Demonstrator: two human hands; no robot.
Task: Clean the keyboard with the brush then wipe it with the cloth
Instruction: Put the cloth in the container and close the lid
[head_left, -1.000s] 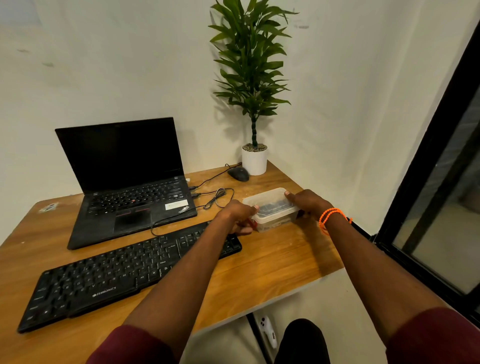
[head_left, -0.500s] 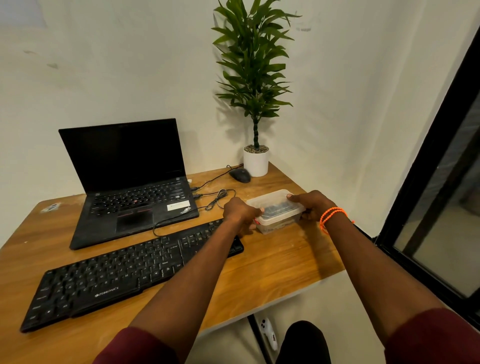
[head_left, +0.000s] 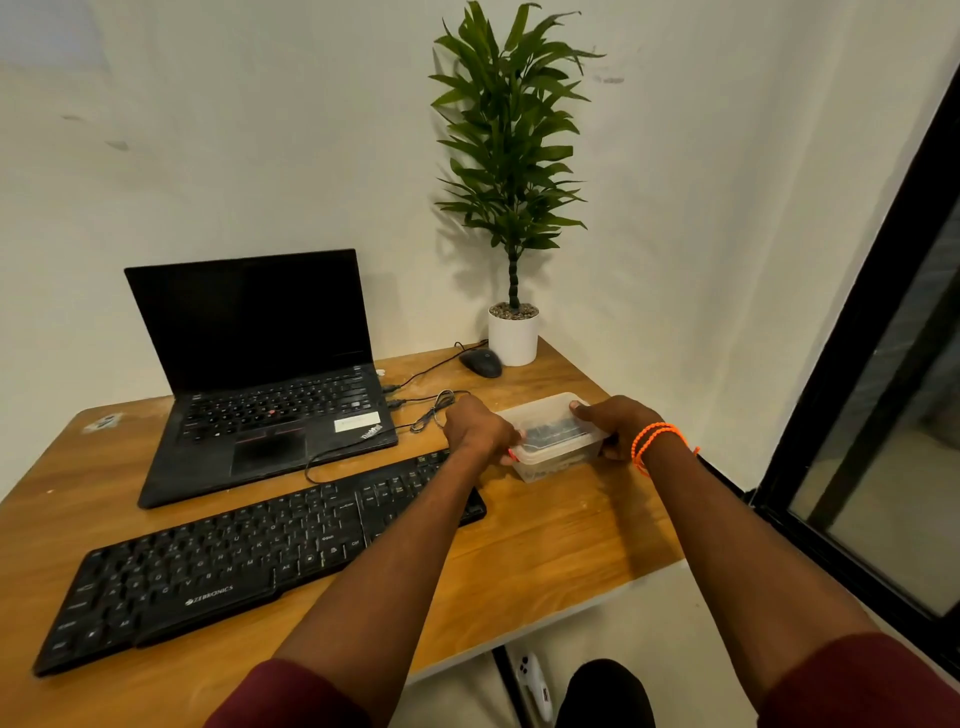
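A black keyboard (head_left: 223, 566) lies slanted across the wooden desk (head_left: 545, 551), its right end under my left forearm. Just past that end stands a clear plastic box (head_left: 558, 447) with a lid, something dark showing through it. My left hand (head_left: 478, 428) grips the box's left end, fingers curled at the lid's rim. My right hand (head_left: 613, 423), orange bands at the wrist, holds the right end with the thumb on top of the lid. No brush or cloth is plainly visible.
An open black laptop (head_left: 260, 384) sits behind the keyboard. A black mouse (head_left: 481, 362) and a white potted plant (head_left: 513, 332) stand at the desk's back right corner, with cables (head_left: 431, 410) between laptop and box. A dark window frame (head_left: 852, 415) runs along the right.
Both hands have stayed on the box. My left fingers have shifted slightly at the lid's rim. The view has shifted a little.
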